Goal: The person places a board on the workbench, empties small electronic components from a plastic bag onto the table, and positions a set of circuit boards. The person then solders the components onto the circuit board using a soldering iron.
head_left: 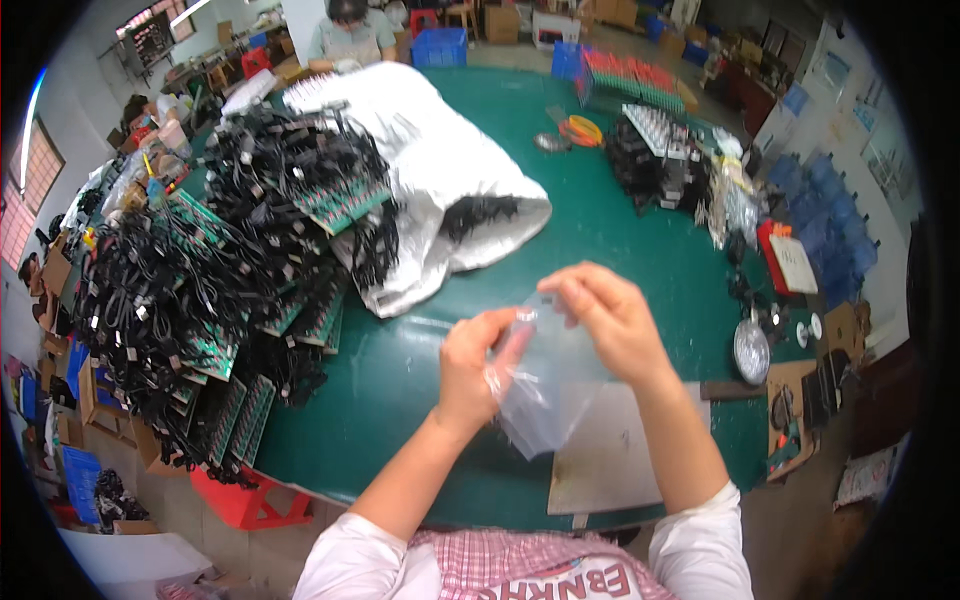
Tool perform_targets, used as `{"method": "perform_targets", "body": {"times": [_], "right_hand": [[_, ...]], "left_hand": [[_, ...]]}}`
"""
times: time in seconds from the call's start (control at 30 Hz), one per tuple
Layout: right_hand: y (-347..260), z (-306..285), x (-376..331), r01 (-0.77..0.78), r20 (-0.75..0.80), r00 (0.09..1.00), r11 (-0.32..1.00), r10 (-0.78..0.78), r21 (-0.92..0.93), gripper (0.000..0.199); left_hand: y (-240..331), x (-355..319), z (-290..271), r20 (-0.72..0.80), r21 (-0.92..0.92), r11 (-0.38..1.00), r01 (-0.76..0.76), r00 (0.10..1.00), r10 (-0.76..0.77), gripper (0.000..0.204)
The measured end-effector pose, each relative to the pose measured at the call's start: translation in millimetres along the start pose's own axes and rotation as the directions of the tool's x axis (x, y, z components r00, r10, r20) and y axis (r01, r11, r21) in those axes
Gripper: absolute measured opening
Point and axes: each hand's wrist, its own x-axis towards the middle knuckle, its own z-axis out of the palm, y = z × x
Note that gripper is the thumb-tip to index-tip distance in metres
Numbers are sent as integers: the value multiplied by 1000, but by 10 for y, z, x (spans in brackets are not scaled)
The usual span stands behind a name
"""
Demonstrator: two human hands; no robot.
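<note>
A clear plastic bag [545,400] hangs between my two hands, above the green table [390,440]. My left hand [478,360] is closed on the bag's upper left side, its thumb and fingers gripping the film. At the bag's upper right edge, my right hand [605,310] pinches the plastic between thumb and fingers. The bag is see-through, and I make out nothing inside it. Below it, a grey flat board [620,450] lies at the table's near edge.
Black cables with green circuit boards [345,205] pile high on the left, beside a white sack [430,130]. Farther right are black parts [650,165], orange tape rolls [580,130] and a round silver dish [751,350]. Another person [350,40] sits across the table.
</note>
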Motion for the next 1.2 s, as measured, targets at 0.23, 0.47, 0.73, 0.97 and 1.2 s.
{"method": "perform_targets", "body": {"times": [0.23,0.47,0.73,0.97,1.2], "right_hand": [[-247,168,-67,209,27,976,893,-217,-398,16],[-143,230,-160,59,-142,986,981,-86,-187,15],[-61,174,-137,192,-116,966,943,-230,-273,14],[-151,239,-245,-89,-135,985,986,108,138,17],[-5,183,-287,-39,-148,988,996,51,81,18]], "left_hand": [[44,29,169,107,-539,826,168,986,-130,29],[37,-18,213,145,-180,953,242,965,-218,24],[173,62,226,-163,-128,964,-233,964,211,27],[259,9,208,-18,-85,996,21,1000,-23,32],[224,10,146,-121,-69,996,-65,991,57,27]]}}
